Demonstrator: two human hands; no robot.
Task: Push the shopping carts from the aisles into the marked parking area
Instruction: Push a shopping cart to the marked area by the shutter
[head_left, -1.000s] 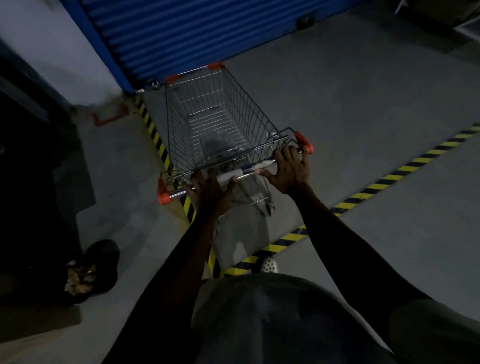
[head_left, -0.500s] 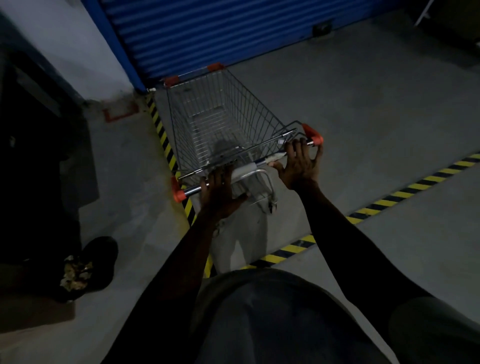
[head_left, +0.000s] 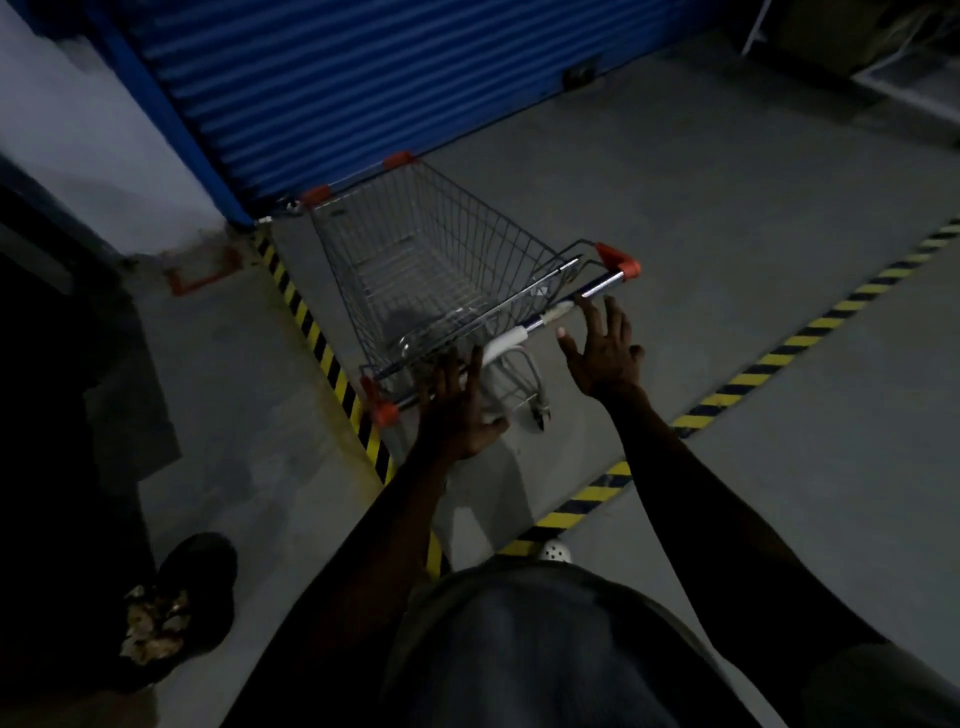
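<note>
The silver wire shopping cart (head_left: 441, 260) stood inside the yellow-and-black floor tape (head_left: 323, 340), nose by the blue roller shutter (head_left: 337, 78). Left grip (head_left: 457, 415) and right grip (head_left: 602, 348) hovered at its handle, fingers spread open.

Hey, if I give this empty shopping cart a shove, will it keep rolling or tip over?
The cart probably rolls on easily: a wheel shows under it, on smooth floor. Its wire basket is empty, so it is likely light. It may bump the blue shutter just ahead.
</note>
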